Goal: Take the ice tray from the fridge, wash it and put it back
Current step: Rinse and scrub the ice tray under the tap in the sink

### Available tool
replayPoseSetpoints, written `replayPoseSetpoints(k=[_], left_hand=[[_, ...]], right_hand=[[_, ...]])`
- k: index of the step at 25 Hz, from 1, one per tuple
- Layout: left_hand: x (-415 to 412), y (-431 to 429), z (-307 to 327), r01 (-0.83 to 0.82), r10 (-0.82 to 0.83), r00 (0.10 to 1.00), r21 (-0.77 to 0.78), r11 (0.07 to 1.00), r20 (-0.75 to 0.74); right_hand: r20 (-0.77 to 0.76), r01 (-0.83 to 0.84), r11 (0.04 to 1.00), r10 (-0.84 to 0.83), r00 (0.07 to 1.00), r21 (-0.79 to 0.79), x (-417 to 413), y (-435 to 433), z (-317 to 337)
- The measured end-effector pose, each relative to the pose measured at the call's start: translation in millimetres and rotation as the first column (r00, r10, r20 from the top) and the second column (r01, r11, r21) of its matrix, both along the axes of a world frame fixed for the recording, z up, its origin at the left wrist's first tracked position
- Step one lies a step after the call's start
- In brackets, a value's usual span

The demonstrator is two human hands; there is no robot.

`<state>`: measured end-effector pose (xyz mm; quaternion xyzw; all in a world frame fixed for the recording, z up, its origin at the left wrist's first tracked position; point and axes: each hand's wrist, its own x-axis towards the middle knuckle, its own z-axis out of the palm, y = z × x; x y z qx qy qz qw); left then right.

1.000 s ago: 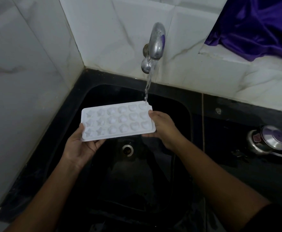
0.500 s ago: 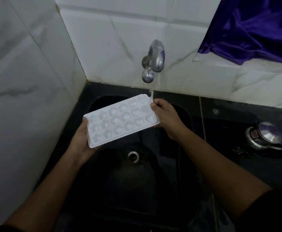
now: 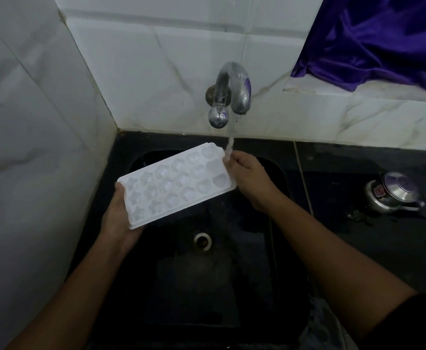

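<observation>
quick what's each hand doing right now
Left hand: holds the near-left end of the ice tray.
Right hand: grips the tray's far-right end, under the tap water.

A steel pot (image 3: 391, 193) sits on the black counter (image 3: 383, 251), right of the sink (image 3: 194, 289).

Left hand (image 3: 117, 218) fingers hidden under ice tray (image 3: 174, 185); purple cloth (image 3: 373, 39), perhaps curtain, cropped.

Looking like a home kitchen. Showing a black sink (image 3: 232, 286) sunk into a dark counter (image 3: 358, 248), a steel wall tap (image 3: 234, 89) above it, white marbled tiles (image 3: 156, 72) in the corner. Keeping a lidded steel pot (image 3: 393, 195) on the counter to the right and draping purple cloth (image 3: 383, 39) over the ledge (image 3: 333, 90) behind.
</observation>
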<state>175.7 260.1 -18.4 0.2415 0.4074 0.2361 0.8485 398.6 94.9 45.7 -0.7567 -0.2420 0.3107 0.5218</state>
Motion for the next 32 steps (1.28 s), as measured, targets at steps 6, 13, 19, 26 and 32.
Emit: replayPoseSetpoints(k=[6, 13, 19, 26, 32], left_hand=[[16.0, -16.4, 5.5, 0.071, -0.071, 0.996, 0.0, 0.997, 0.056], [16.7, -12.0, 6.3, 0.068, -0.065, 0.99, -0.025, 0.997, 0.124], [21.9, -23.9, 2.6, 0.122, -0.125, 0.985, 0.034, 0.992, 0.117], [27.1, -13.1, 2.4, 0.145, -0.15, 0.986, 0.072, 0.987, 0.068], [32.1, -10.6, 1.9, 0.14, -0.142, 0.99, 0.078, 0.987, 0.026]], right_hand=[[0.123, 0.189, 0.982, -0.189, 0.974, 0.014, 2.2, 4.1, -0.7], [-0.146, -0.005, 1.0, 0.008, 0.989, 0.018, 7.5, -18.1, 3.6], [0.138, 0.156, 0.979, -0.137, 0.981, -0.135, 18.5, 4.0, 5.1], [0.577, -0.13, 0.8, 0.524, 0.626, -0.586, 2.6, -31.6, 10.5], [0.587, -0.136, 0.612, 0.789, 0.184, -0.78, 0.1, -60.2, 13.5]])
